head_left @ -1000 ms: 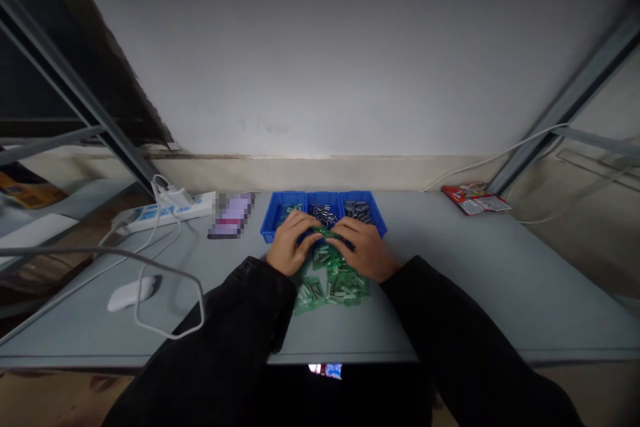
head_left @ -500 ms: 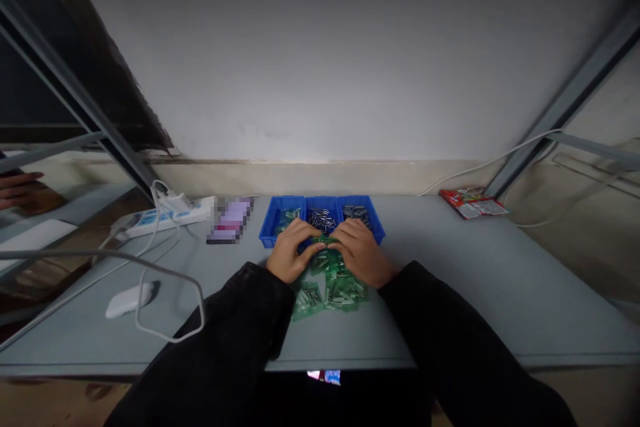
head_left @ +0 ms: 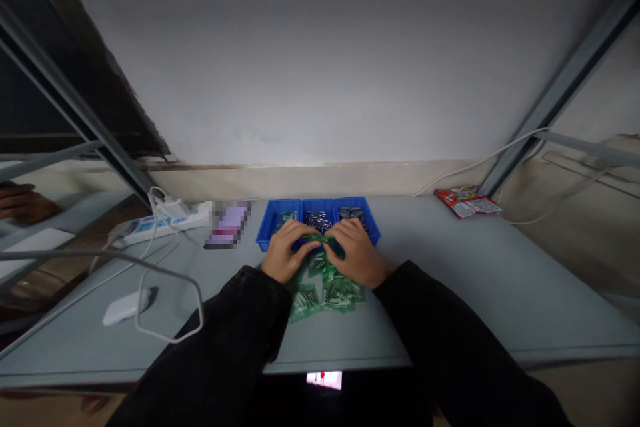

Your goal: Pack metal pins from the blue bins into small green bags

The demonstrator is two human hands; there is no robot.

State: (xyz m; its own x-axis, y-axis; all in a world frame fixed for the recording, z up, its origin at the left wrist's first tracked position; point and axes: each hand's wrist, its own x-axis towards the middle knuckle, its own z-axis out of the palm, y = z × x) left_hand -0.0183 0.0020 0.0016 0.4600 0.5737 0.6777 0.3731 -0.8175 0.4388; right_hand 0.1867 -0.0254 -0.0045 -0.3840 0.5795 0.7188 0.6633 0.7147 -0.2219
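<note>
Between my two hands, just in front of the blue bins, a small green plastic bag (head_left: 319, 238) is stretched. My left hand (head_left: 287, 250) pinches its left end with thumb and fingers, and my right hand (head_left: 356, 252) pinches the right end. Below them on the table lie several filled green bags (head_left: 343, 292) with metal pieces showing through. The left blue bin (head_left: 265, 230) holds greenish bagged pieces. Small shiny metal pins lie in the middle bin (head_left: 317, 220), and grey plugs fill part of the right bin (head_left: 353, 213). My fingers hide the bins' front edges.
On the left of the table are a phone (head_left: 229, 225), a white power strip (head_left: 165, 223) with cables, and a white case (head_left: 125, 307). A red packet (head_left: 467, 202) lies at the back right. At far left another person's hand (head_left: 20, 202) shows.
The view has shifted slightly. Both hands keep their pinch on the green bag, which now looks flatter and straighter between them.
</note>
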